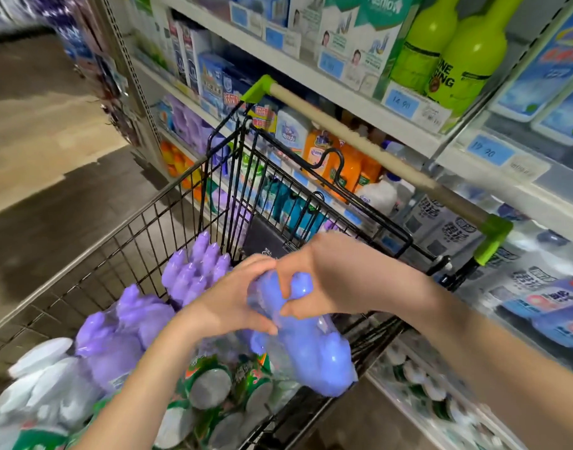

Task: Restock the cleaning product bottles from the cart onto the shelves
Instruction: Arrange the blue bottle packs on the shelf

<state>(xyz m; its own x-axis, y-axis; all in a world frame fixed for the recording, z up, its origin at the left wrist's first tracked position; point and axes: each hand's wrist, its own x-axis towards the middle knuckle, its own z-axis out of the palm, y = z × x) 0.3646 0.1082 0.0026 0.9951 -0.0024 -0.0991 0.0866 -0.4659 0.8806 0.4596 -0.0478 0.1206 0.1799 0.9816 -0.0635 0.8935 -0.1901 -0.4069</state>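
Periwinkle bottle pack (304,349) held low over the loaded cart (149,209), left hand (233,303) and right hand (337,277) both curled round its film-wrapped tops; probably needed a palm slid underneath before swinging it right toward the shelves (304,73).

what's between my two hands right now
A blue bottle pack in clear wrap. The left hand and the right hand each grip its top end, above the cart. The head view shows this.
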